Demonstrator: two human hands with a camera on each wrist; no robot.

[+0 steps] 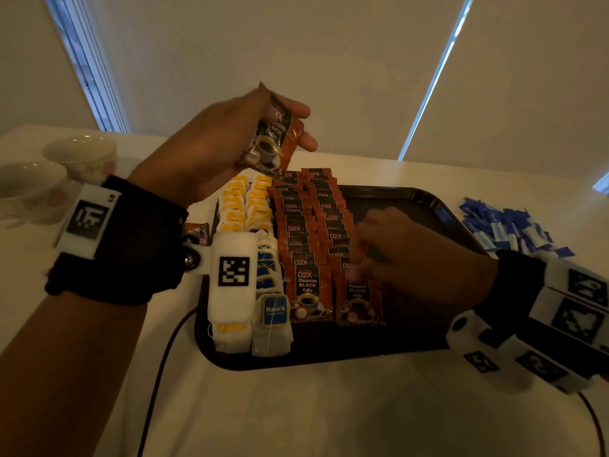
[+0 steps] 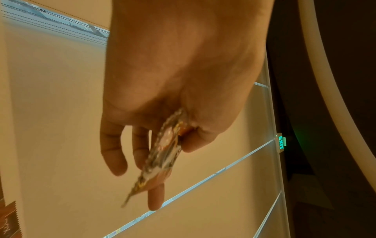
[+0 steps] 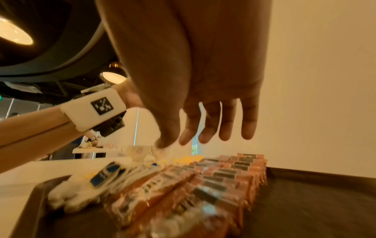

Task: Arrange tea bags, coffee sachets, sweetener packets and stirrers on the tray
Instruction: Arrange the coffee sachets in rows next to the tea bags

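Note:
A dark tray (image 1: 425,196) holds two columns of tea bags (image 1: 245,209) on its left and two columns of brown coffee sachets (image 1: 308,225) beside them. My left hand (image 1: 283,110) grips a small bunch of coffee sachets (image 1: 270,146) in the air above the tray's far end; the left wrist view shows this bunch (image 2: 162,153) edge-on between thumb and fingers. My right hand (image 1: 365,239) reaches over the right coffee column with its fingers (image 3: 211,128) straight and spread, holding nothing. Whether they touch the sachets (image 3: 213,180) I cannot tell.
A heap of blue sweetener packets (image 1: 507,225) lies on the white table right of the tray. Two cups (image 1: 79,156) stand at the far left. One loose coffee sachet (image 1: 196,230) lies left of the tray. Cables run over the table's near part.

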